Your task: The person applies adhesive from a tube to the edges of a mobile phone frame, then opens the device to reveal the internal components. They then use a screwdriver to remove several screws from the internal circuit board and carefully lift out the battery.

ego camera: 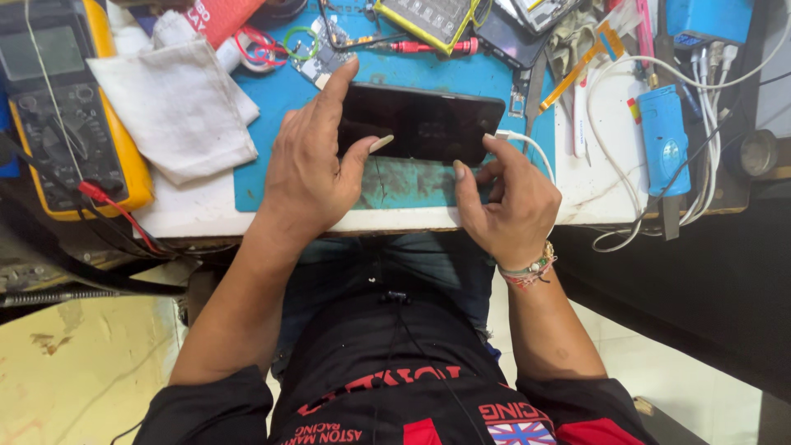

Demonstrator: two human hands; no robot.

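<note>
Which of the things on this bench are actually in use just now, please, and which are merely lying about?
In use:
- phone, held by left hand and right hand
- white cable at its right end
- blue mat under it

Lying about:
- multimeter
- white cloth
- red screwdriver
- blue gadget
- rubber bands

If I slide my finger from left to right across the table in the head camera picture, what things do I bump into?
Yellow multimeter → white cloth → left hand → black phone → right hand → blue gadget with white cables beside it.
</note>
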